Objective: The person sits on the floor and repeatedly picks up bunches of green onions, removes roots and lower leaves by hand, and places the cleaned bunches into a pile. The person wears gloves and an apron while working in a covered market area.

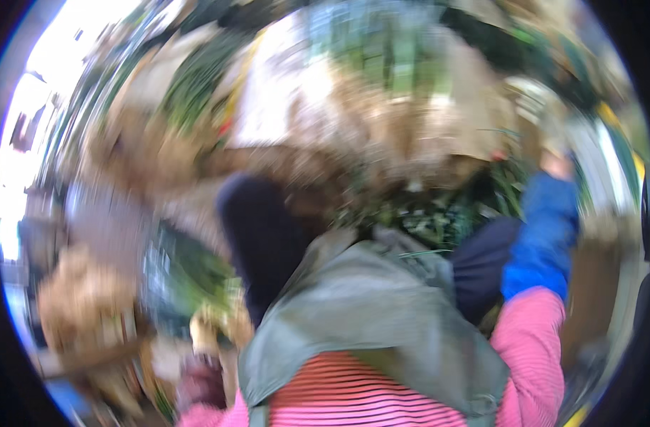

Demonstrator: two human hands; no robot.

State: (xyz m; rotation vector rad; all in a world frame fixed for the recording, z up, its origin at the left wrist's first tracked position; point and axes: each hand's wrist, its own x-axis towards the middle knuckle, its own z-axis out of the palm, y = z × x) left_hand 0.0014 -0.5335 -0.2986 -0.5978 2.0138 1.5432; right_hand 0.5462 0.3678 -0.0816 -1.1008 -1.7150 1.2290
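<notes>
Motion smears the whole view. My left hand (205, 332), below a dark red cuff, is low on the left. It is beside the pale end of a bundle of long green stalks (186, 267) that look like green onions; whether it grips them is not clear. Stretched out to the far right is my right hand (557, 164), past a blue sleeve cover (545, 231). A blurred whitish, stalk-like shape (535, 107) lies just beyond it. The fingers of both hands are too smeared to read.
Ahead is a large heap of green stalks (382, 50) with brown, root-like ends (389, 124). Loose green trimmings (432, 217) lie between my knees, in front of a grey-green apron (368, 306). More stalks (204, 78) are at the far left, above a brown clump (87, 292).
</notes>
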